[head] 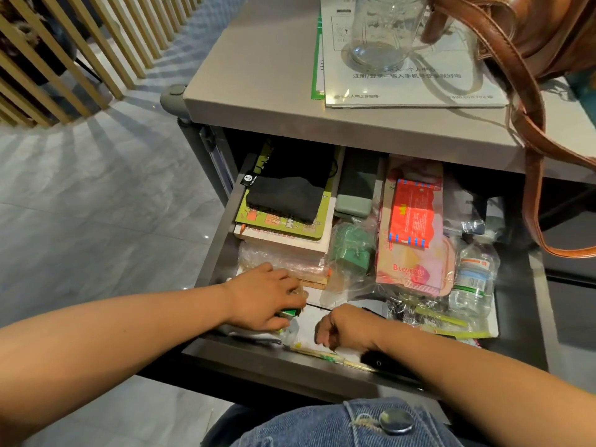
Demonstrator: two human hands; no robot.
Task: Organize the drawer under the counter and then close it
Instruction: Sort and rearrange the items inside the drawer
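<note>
The drawer (216, 253) is standing pulled out beneath the counter (258, 91), so closing it is not yet done. At its back left a stack of books (283, 243) is lying squared under a black pouch (290, 191) and looking sorted, while pink packets (409, 253), a plastic bottle (472, 275) and loose clear bags (435, 317) are crowding the right side, seemingly awaiting tidying. The left hand (264, 298) is curling round a small green item (287, 312) at the front. The right hand (345, 327) is hovering beside it, fingers bent, and I cannot tell whether it is holding anything.
</note>
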